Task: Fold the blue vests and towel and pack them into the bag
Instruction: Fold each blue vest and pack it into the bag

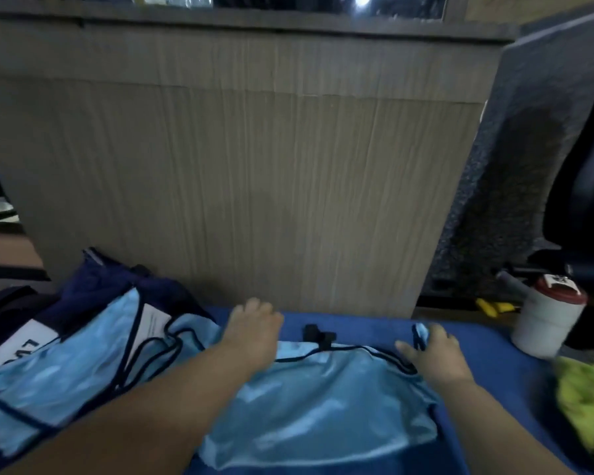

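Head view, surface: A blue surface [374, 329] filled the lower frame.
Room: A pale wooden panel [254, 166] rose along its far edge, with a grey partition [528, 149] and a dark chair [590, 207] to the right.
Vests, two: The centre vest [323, 399], light blue, lay mid-surface; the second vest [66, 365] lay at the left edge.
Bag, one: The navy bag [110, 282] sat in the far left corner, beneath the second vest.
Others, one each: A black clip [319, 334], a white container [546, 320] and a yellow-green cloth [587, 402], both at the right edge.
Left hand [254, 329]: Palm down, fingers fairly straight, on the centre vest's far edge.
Right hand [436, 354]: Blurred; fingers curled round that vest's strap.
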The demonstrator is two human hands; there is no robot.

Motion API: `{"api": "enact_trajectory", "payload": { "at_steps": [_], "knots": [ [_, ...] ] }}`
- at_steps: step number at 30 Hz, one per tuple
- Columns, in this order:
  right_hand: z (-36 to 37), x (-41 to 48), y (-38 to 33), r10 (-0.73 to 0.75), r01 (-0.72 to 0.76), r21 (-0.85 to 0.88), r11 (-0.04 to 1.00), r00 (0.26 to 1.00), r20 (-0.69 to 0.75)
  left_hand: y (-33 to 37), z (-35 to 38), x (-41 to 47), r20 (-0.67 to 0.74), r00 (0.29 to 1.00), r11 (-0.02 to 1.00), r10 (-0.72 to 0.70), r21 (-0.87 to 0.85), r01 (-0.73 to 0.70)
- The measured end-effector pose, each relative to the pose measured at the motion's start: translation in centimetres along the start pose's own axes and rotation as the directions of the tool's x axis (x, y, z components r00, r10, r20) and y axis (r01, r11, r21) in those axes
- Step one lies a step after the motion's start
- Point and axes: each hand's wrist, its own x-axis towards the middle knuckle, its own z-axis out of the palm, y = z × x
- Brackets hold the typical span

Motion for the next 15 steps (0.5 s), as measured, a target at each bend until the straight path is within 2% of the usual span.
{"api": "enact_trajectory", "payload": {
  "at_steps": [3,5,8,13,15],
  "knots": [
    [0.3,-0.1,1.8,0.117,-0.118,0.173,0.978,0.993,0.019,4.6,3.1,0.9,0.096,0.989,0.968,0.115,-0.236,-0.09],
    [0.3,-0.4,3.0,0.157,-0.173,0.306,0.936,0.985,0.077,7.0,4.8,1.0,0.102,0.977,0.938,0.185,-0.316,-0.145],
    [-0.3,-1.1,4.5,0.138,-0.178,0.455,0.873,0.983,0.119,9.1,6.3,0.9,0.095,0.969,0.907,0.229,-0.382,-0.177],
    [-0.8,0.4,5.9,0.05,-0.093,0.434,0.896,0.993,0.109,10.5,7.9,0.8,0.01,0.979,0.881,0.205,-0.437,-0.181],
    [-1.2,1.4,6.2,0.069,-0.107,0.523,0.846,0.993,0.092,10.7,8.2,0.8,0.004,0.98,0.881,0.197,-0.44,-0.175]
  ]
}}
